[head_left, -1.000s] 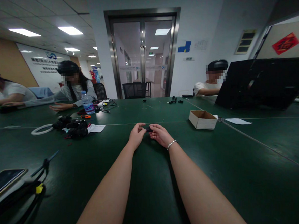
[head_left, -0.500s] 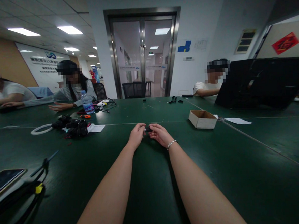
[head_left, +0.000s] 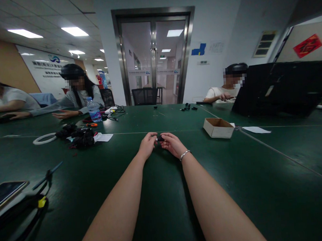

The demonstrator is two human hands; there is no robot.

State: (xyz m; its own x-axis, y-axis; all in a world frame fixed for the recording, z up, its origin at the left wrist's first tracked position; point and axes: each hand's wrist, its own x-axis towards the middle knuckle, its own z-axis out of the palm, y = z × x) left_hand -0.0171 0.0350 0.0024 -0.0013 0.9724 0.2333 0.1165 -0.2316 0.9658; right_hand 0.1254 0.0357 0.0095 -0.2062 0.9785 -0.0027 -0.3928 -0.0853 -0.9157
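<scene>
Over the middle of the green table (head_left: 165, 185), both hands meet around a small black piece with a shiny, metal-looking end (head_left: 159, 138). Its kind is too small to make out. My left hand (head_left: 147, 146) pinches the shiny left end between thumb and fingers. On the other side, my right hand (head_left: 174, 145) is closed on the black right end, with a silver bracelet (head_left: 185, 154) at the wrist. Fingertips cover much of the piece.
An open cardboard box (head_left: 218, 128) stands right of my hands. Left lie black cables (head_left: 81, 136), a white ring (head_left: 44, 139) and a phone (head_left: 8, 193). A bottle (head_left: 94, 112), small black pieces (head_left: 187, 107) and a monitor (head_left: 281, 89) are farther off. Several people sit around.
My hands keep the same grip and place. Across the table at the right, a person's hand has come up in front of the body. At the left, another person's head has turned slightly.
</scene>
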